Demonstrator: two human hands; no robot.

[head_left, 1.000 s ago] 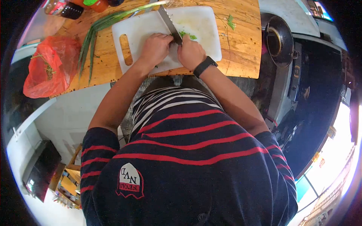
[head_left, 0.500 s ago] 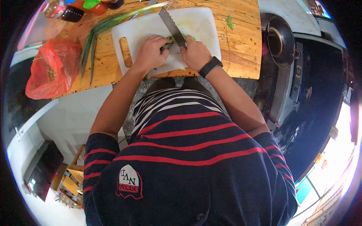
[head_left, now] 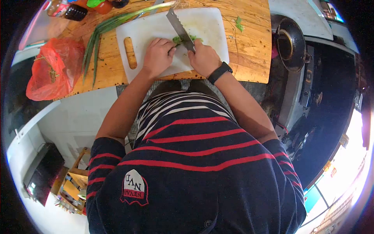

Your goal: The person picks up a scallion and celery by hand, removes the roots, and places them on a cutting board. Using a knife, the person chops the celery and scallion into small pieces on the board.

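My right hand (head_left: 205,60), with a black band on the wrist, is closed round the handle of a kitchen knife (head_left: 179,30). The blade points away from me and to the left, over a white cutting board (head_left: 136,33). Chopped green leaves (head_left: 177,40) lie on the board at both sides of the blade. My left hand (head_left: 158,56) rests on the board left of the knife, its fingers curled against the greens. What is under those fingers is mostly hidden. Long spring onions (head_left: 102,29) lie along the board's far left side, outside it.
A red plastic bag (head_left: 50,76) with plant scraps sits at the left of the wooden table (head_left: 249,50). Bottles (head_left: 74,11) stand at the far left. A few leaf bits (head_left: 239,24) lie right of the board. A black wok (head_left: 290,43) is beyond the table's right edge.
My left hand has shifted slightly right and its fingers are tucked closer. More of the greens shows beside the blade. Knife and right hand have moved slightly right and nearer me.
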